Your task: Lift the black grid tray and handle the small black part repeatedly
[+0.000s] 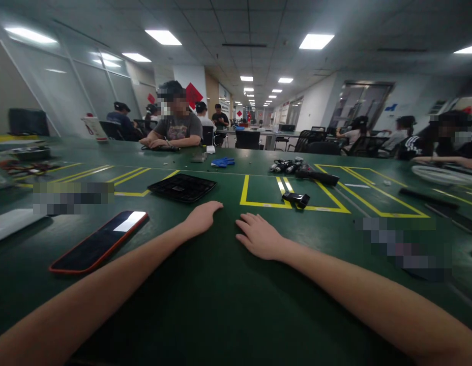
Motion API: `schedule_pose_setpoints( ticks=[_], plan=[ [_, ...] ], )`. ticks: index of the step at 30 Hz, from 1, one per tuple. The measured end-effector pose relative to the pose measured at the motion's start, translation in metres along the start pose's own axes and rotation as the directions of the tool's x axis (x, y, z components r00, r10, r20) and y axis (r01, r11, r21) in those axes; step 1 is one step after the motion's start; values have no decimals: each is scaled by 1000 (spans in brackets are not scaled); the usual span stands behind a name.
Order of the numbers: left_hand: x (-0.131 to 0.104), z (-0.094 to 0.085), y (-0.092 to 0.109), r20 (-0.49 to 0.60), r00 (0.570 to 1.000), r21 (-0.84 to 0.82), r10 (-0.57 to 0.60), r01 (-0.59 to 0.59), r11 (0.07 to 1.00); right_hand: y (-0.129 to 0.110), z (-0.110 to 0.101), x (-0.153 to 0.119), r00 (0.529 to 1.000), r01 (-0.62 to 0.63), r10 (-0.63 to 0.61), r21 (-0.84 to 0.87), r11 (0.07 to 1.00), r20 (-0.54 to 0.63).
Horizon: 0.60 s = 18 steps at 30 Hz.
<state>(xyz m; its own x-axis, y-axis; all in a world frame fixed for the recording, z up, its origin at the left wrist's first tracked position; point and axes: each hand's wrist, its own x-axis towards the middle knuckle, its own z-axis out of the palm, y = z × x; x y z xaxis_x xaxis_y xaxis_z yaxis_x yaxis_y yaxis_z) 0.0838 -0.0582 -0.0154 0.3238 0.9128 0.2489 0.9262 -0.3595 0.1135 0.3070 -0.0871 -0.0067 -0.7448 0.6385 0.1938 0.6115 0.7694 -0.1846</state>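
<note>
My bare left hand (200, 219) and right hand (262, 238), slim-wristed and smooth.
The left one has a rounded back that narrows to one slender tip; most of its fingers are hidden from me. The right one shows a broader back, slim round-ended fingers (248, 219) and a thumb (245, 240); the nails are too small and blurred to make out. Both wrists (287, 248) are narrow and uncovered. My left forearm (106, 282) is bare and smooth, thickening from the wrist toward the edge of my view. My right forearm (354, 282) is just as bare, with a softly rounded outline that grows fuller toward the elbow end.
</note>
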Motion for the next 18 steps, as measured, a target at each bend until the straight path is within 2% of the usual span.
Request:
schedule_pose_setpoints(
  ticks=[4, 6, 8, 10, 12, 13, 15, 17, 18],
  plan=[
    [2, -1, -6, -78, 997, 28, 22, -20, 999, 1, -2, 3, 999, 45, -45, -10, 999, -23],
    [-5, -7, 7, -128, 990, 36, 67, -63, 997, 14, -10, 8, 994, 81, -85, -53, 995, -74],
    [-19, -15, 30, -113, 982, 8, 148, -148, 989, 35, -21, 12, 982, 28, -56, -151, 988, -182],
    [-34, -21, 56, -4, 962, -67, 274, -274, 959, 64, -32, 15, 942, -156, 60, -272, 950, -330],
    [-45, -25, 78, 68, 933, -104, 354, -346, 932, 95, -38, 15, 878, -391, 242, -327, 860, -412],
    [-49, -26, 85, 84, 926, -110, 368, -358, 927, 110, -39, 14, 835, -504, 358, -320, 803, -418],
    [-51, -27, 91, 87, 926, -114, 368, -358, 927, 133, -36, 11, 755, -651, 567, -279, 706, -328],
    [-50, -27, 89, 80, 922, -128, 379, -367, 921, 145, -30, 7, 717, -697, 638, -256, 670, -281],
    [-48, -26, 87, 70, 921, -125, 384, -373, 919, 147, -27, 5, 715, -699, 644, -253, 669, -273]
  ],
)
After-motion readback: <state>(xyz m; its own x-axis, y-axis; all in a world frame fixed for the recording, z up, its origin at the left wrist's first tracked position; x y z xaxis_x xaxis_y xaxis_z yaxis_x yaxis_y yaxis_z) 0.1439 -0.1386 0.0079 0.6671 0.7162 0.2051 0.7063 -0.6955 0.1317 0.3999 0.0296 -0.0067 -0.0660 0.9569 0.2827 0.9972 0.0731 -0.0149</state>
